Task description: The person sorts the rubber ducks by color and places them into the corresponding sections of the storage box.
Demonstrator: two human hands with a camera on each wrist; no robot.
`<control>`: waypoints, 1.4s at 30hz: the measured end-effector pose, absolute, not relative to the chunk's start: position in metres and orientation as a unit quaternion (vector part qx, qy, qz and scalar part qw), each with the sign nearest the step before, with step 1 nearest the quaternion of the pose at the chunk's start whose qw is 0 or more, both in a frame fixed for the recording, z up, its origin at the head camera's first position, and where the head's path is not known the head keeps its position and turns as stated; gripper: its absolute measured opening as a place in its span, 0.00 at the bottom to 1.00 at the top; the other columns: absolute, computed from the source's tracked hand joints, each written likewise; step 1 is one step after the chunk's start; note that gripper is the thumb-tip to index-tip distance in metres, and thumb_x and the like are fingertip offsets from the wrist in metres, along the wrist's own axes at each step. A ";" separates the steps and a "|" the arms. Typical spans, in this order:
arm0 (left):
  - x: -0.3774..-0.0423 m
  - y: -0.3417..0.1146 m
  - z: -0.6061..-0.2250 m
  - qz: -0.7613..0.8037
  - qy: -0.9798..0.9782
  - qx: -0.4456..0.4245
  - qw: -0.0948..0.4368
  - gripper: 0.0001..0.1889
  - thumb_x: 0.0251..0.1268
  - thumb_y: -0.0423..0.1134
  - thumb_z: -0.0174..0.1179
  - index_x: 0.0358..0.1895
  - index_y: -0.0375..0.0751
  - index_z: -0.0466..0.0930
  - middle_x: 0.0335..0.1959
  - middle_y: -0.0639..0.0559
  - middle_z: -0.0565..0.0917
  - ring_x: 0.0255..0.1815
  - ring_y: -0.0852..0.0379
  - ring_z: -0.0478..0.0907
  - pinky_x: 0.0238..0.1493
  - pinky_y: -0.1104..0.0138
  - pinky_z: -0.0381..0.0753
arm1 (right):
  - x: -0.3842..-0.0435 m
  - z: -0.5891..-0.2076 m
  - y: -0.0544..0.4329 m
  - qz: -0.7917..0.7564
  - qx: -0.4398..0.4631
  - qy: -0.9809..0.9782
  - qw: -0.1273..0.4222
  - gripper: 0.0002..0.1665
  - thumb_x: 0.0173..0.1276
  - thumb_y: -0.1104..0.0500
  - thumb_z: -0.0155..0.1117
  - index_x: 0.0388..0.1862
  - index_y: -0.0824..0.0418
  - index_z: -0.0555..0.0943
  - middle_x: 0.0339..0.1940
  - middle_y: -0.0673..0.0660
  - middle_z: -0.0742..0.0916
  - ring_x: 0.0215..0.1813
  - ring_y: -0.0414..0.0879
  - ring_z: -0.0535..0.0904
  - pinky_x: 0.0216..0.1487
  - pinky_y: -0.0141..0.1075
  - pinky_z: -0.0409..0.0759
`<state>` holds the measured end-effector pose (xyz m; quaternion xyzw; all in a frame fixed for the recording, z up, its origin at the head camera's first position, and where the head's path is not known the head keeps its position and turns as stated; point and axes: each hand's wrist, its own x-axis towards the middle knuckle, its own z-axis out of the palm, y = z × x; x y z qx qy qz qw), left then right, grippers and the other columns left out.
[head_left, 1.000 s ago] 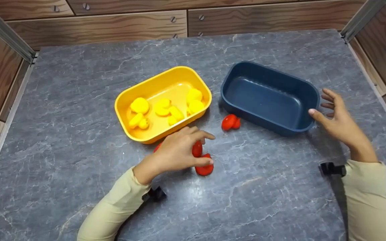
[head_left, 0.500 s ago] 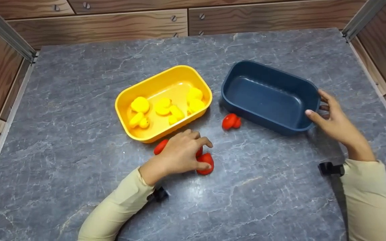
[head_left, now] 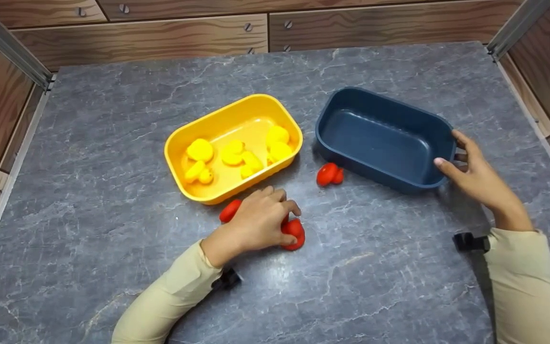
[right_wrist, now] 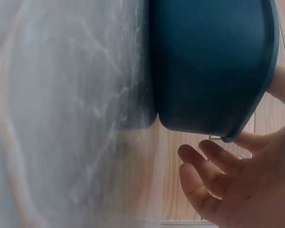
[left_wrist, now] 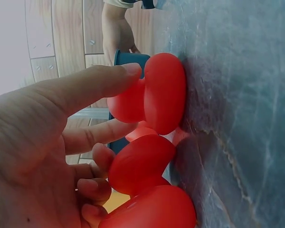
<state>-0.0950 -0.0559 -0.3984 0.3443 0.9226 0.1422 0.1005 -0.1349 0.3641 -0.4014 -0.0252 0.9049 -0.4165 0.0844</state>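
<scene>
My left hand (head_left: 256, 222) is low over a cluster of red toy ducks in front of the yellow tub. Thumb and index finger pinch the nearest red duck (left_wrist: 165, 95), which still stands at the tabletop. Beneath the curled other fingers are more red ducks (left_wrist: 142, 159), partly covered by the hand in the head view; one red duck (head_left: 230, 210) shows past its far side. My right hand (head_left: 482, 181) grips the right end of the dark blue tub (head_left: 375, 143), thumb over the rim and fingers outside. Nothing lies in that tub.
Several yellow toy ducks (head_left: 200, 150) lie in the yellow tub (head_left: 251, 131) at left. A lone red duck (head_left: 330, 175) sits against the blue tub's front wall. Wood-patterned panels (head_left: 151, 40) border the grey marbled table (head_left: 375, 286).
My left hand has come down slightly to the right, its thumb and index finger closing on the nearest red duck. The right hand has moved left onto the blue tub's rim.
</scene>
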 end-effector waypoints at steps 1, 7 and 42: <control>-0.095 -0.056 -0.399 0.141 0.922 0.345 0.100 0.23 0.47 0.55 0.72 0.47 0.51 0.84 0.34 0.52 0.78 0.41 0.51 0.71 0.46 0.59 0.72 | -0.135 -0.402 0.364 -0.417 -0.024 0.905 0.087 0.48 0.75 0.52 0.51 0.78 0.62 0.33 0.74 0.77 0.49 0.66 0.78 0.58 0.37 0.10 0.64; -0.095 -0.056 -0.399 0.138 0.922 0.349 0.100 0.21 0.47 0.55 0.71 0.45 0.50 0.85 0.34 0.52 0.77 0.40 0.50 0.71 0.45 0.59 0.71 | -0.135 -0.402 0.362 -0.420 -0.023 0.902 0.095 0.49 0.76 0.51 0.50 0.78 0.62 0.31 0.74 0.77 0.48 0.64 0.77 0.60 0.36 0.11 0.66; -0.114 -0.046 -0.376 0.341 0.886 0.312 0.021 0.19 0.53 0.53 0.70 0.47 0.51 0.82 0.32 0.54 0.78 0.35 0.57 0.74 0.32 0.71 0.69 | -0.139 -0.402 0.362 -0.426 -0.018 0.896 0.124 0.52 0.76 0.49 0.48 0.77 0.60 0.24 0.76 0.73 0.35 0.70 0.75 0.52 0.47 0.09 0.61</control>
